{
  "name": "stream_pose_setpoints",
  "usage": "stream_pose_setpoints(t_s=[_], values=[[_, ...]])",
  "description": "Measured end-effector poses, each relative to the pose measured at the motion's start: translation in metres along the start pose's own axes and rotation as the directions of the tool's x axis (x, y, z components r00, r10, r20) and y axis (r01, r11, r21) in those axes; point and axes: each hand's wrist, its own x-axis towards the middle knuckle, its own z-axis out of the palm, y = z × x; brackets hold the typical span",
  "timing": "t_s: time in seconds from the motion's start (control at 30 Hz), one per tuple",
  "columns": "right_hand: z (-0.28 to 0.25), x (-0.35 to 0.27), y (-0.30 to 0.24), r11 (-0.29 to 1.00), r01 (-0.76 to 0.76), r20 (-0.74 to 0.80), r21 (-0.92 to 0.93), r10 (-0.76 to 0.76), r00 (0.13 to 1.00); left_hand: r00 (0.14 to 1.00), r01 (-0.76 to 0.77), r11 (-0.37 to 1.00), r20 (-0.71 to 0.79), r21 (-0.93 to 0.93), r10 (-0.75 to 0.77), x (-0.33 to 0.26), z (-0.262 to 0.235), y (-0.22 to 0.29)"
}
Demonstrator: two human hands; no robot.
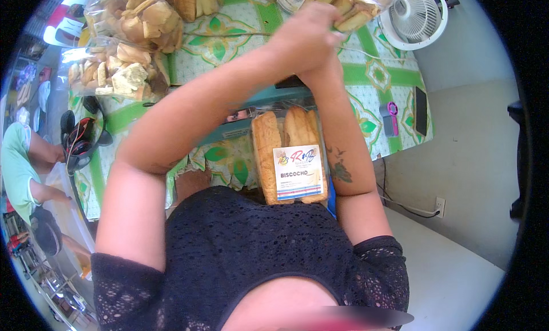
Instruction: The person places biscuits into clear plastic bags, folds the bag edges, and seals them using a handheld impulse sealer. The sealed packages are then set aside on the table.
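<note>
Both my arms reach over the table, and my hands meet near its far side. My left hand (306, 30) crosses on top, its fingers curled and smeared by motion. My right hand (320, 65) lies under it, fingers hidden behind the left. Just beyond them is a clear bag of toasted bread slices (354, 16); I cannot tell whether either hand touches it. Close to my chest, between my forearms, stands a clear pack of long toasted bread slices (267, 142) with a white label (298, 173) on its front.
Two bulky clear bags of bread pieces (134, 13) (123, 70) sit far left. More packs (197, 2) line the back. A white fan (414, 16) stands far right, near a phone (421, 111) and a purple-and-grey object (390, 119). Headphones (83, 136) lie left. A person (20, 171) is beyond.
</note>
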Motion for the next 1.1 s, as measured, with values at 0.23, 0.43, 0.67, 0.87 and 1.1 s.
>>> stream_pose_setpoints(t_s=[0.23,0.43,0.67,0.87,1.1], values=[[0.003,0.000,-0.004,0.999,-0.021,0.020,-0.026,0.022,1.000,0.772,0.102,0.961,0.589,0.257,-0.240,0.019,-0.012,0.046],[0.003,-0.001,-0.007,0.999,-0.030,0.027,-0.032,0.031,0.999,0.891,0.056,0.966,0.424,0.252,-0.162,0.004,-0.014,0.048],[0.002,-0.004,-0.008,0.999,-0.035,0.036,-0.031,0.036,0.999,0.919,0.085,0.969,0.357,0.232,-0.166,0.001,-0.013,0.046],[0.000,-0.005,-0.008,0.999,-0.037,0.041,-0.029,0.038,0.998,0.916,0.096,0.966,0.360,0.238,-0.180,0.001,-0.016,0.049],[-0.001,-0.006,-0.010,0.999,-0.036,0.047,-0.029,0.037,0.998,0.927,0.095,0.972,0.337,0.215,-0.166,0.000,-0.017,0.049]])
